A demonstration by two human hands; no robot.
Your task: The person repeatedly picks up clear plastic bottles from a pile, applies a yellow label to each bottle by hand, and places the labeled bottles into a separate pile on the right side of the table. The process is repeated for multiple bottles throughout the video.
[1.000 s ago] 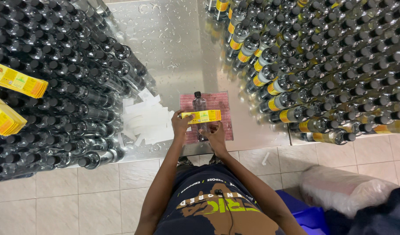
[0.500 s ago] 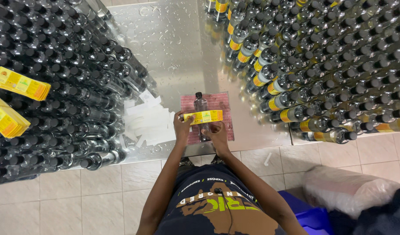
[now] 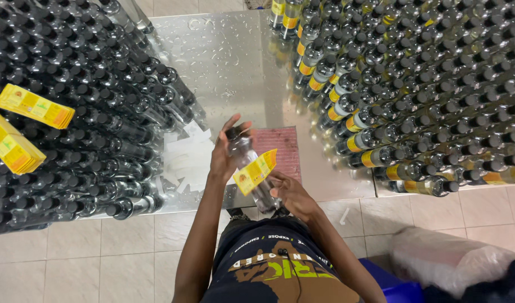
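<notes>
Bottle, clear with yellow label, tilted above red mat on wet desk. Left hand grip pinching its neck; right hand grip closed round its base.

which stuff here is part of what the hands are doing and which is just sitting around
In hand:
- clear bottle, held by left hand and right hand
- yellow label on it
- red mat beneath

Lying about:
- label stacks on the unlabelled bottles
- labelled bottles
- white backing strips
- plastic bag
</notes>
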